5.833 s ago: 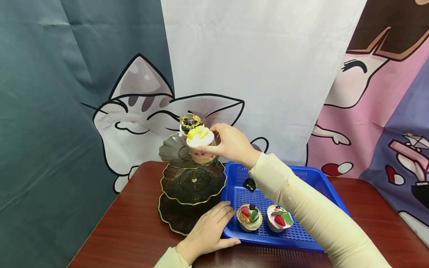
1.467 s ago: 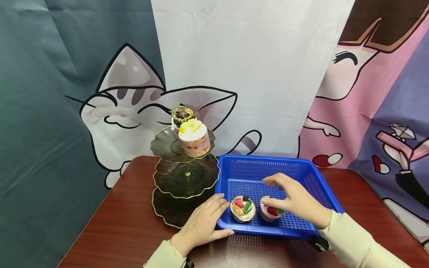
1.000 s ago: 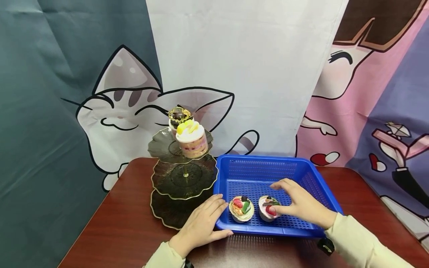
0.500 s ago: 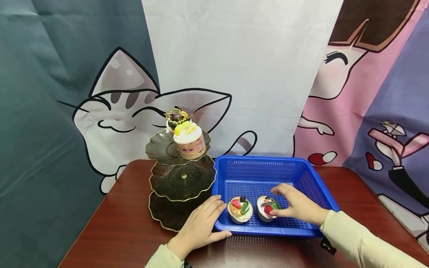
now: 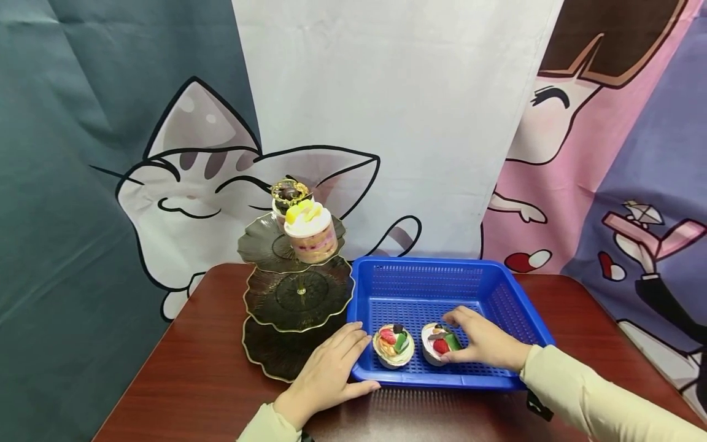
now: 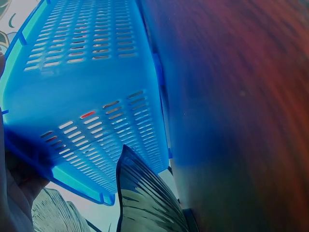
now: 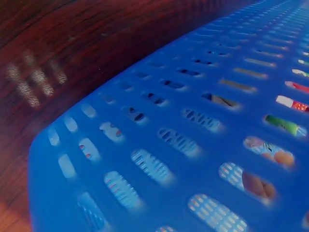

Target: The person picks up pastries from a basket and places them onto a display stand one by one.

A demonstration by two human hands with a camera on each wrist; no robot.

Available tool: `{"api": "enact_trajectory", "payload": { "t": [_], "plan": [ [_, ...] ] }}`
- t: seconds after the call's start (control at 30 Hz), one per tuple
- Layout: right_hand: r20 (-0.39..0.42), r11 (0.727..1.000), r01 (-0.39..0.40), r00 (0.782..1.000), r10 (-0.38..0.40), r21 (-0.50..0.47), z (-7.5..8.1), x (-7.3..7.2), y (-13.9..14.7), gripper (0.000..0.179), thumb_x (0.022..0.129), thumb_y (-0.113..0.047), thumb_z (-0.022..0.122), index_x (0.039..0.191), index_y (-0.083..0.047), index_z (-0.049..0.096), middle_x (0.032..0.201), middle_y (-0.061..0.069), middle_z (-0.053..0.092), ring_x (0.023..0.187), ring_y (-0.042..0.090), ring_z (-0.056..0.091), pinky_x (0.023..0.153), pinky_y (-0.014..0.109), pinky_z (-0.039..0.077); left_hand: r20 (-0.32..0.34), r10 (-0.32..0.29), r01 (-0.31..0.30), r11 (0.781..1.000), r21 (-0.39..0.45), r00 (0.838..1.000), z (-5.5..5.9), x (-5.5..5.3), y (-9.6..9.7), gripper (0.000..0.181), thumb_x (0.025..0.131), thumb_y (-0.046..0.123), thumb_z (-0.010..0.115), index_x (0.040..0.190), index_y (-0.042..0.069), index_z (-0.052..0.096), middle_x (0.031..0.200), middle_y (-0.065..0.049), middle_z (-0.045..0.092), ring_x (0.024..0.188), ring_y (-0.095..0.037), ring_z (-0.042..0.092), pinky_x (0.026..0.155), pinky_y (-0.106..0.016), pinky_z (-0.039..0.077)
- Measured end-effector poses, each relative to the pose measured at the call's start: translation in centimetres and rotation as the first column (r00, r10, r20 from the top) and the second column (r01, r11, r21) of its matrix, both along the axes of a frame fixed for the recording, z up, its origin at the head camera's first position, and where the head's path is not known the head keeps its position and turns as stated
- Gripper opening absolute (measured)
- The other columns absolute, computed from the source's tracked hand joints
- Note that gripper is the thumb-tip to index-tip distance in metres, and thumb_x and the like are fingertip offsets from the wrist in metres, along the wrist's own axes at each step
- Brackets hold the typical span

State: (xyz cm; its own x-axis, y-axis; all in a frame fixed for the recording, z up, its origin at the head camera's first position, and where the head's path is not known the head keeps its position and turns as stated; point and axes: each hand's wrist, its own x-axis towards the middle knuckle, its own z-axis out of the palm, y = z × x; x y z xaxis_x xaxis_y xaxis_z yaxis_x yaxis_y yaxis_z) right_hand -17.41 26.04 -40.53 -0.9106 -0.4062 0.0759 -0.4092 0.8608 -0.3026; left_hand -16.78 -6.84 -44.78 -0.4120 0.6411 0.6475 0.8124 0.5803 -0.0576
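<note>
A fruit-topped cupcake (image 5: 436,339) with pink cream sits in the blue plastic basket (image 5: 442,382). My right hand (image 5: 488,341) grips it from the right, thumb at its near side and fingertips at its far side. Left of it stands a second fruit cupcake (image 5: 393,347) in a pale cup. My left hand (image 5: 331,368) rests on the basket's front left corner, fingers along the left rim and thumb near the front edge. In the right wrist view, the basket wall (image 7: 154,145) covers most of the hand; fingertips show only through the slots.
A three-tier dark stand (image 5: 301,307) with gold scalloped rims stands left of the basket. Its top tier bears a layered dessert cup (image 5: 312,233) with yellow fruit and a chocolate-topped cup (image 5: 287,195). A cartoon curtain (image 5: 431,123) hangs behind the wooden table (image 5: 182,368).
The right hand has let go of the yellow-topped dessert cup on the top tier, come down into the basket and closed around the right cupcake. The left hand stays on the corner.
</note>
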Motion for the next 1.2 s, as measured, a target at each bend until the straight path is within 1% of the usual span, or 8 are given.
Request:
{"api": "enact_trajectory", "payload": {
  "t": [0.13,0.23,0.47,0.57,0.77,1.0,1.2],
  "plan": [
    [0.039,1.0,0.023,0.999,-0.023,0.0,-0.2,-0.1,0.0,0.078,0.071,-0.063,0.073,0.118,-0.002,0.058,0.109,0.003,0.06,0.101,0.017,0.057,0.09,0.044,0.053,0.004,0.0,0.0,1.0,0.0,1.0,0.0,0.0,0.0,0.066,0.075,0.061,0.07,0.114,0.007,0.066,0.116,-0.004,0.065,0.123,-0.022,0.055,0.104,-0.033,0.046],
    [0.053,1.0,0.015,0.998,-0.014,-0.008,-0.4,-0.2,0.0,0.079,0.07,-0.061,0.075,0.119,-0.001,0.058,0.109,0.003,0.059,0.101,0.017,0.057,0.09,0.044,0.052,0.006,-0.003,0.003,1.0,0.001,1.0,0.1,0.0,0.0,0.067,0.076,0.062,0.069,0.114,0.007,0.066,0.116,-0.004,0.065,0.123,-0.022,0.055,0.105,-0.033,0.046],
    [0.017,0.998,-0.068,0.998,0.068,0.001,-0.9,-0.5,0.2,0.075,0.069,-0.055,0.079,0.116,0.0,0.058,0.105,0.003,0.058,0.094,0.013,0.055,0.083,0.035,0.052,0.017,0.002,-0.001,1.0,-0.012,1.0,0.1,0.0,0.0,0.066,0.078,0.063,0.067,0.114,0.008,0.066,0.117,-0.003,0.064,0.124,-0.021,0.054,0.105,-0.033,0.046],
    [0.023,0.997,-0.072,0.997,0.072,0.01,-1.1,-0.5,0.2,0.078,0.068,-0.054,0.08,0.118,0.002,0.057,0.107,0.004,0.059,0.095,0.013,0.055,0.085,0.035,0.052,0.03,0.0,0.001,1.0,-0.015,1.0,0.1,0.0,0.0,0.066,0.078,0.063,0.067,0.115,0.008,0.066,0.117,-0.004,0.064,0.125,-0.021,0.054,0.105,-0.033,0.046],
    [0.072,0.998,-0.068,0.995,0.067,0.012,-1.2,-0.6,0.0,0.08,0.068,-0.049,0.081,0.122,0.003,0.055,0.107,0.004,0.059,0.096,0.014,0.055,0.086,0.036,0.052,0.033,-0.007,0.007,1.0,-0.008,0.999,0.1,0.0,0.0,0.067,0.077,0.062,0.068,0.115,0.007,0.066,0.117,-0.004,0.065,0.125,-0.022,0.054,0.104,-0.034,0.046],
    [0.05,0.996,-0.088,0.995,0.089,-0.004,-1.5,-0.8,0.1,0.076,0.068,-0.048,0.081,0.119,0.003,0.055,0.107,0.005,0.062,0.096,0.014,0.057,0.085,0.035,0.052,0.006,-0.013,0.012,1.0,0.005,1.0,0.1,-0.1,0.0,0.069,0.072,0.059,0.074,0.114,0.006,0.066,0.115,-0.006,0.065,0.124,-0.022,0.054,0.105,-0.033,0.045],
    [0.051,0.997,-0.081,0.995,0.081,-0.017,-1.7,-0.9,0.2,0.073,0.068,-0.047,0.081,0.117,0.001,0.056,0.105,0.003,0.062,0.093,0.011,0.056,0.083,0.031,0.052,0.02,-0.007,0.008,1.0,-0.004,1.0,0.1,0.0,0.0,0.068,0.074,0.061,0.072,0.114,0.006,0.066,0.116,-0.004,0.064,0.125,-0.022,0.054,0.105,-0.033,0.045]
  ]
}}
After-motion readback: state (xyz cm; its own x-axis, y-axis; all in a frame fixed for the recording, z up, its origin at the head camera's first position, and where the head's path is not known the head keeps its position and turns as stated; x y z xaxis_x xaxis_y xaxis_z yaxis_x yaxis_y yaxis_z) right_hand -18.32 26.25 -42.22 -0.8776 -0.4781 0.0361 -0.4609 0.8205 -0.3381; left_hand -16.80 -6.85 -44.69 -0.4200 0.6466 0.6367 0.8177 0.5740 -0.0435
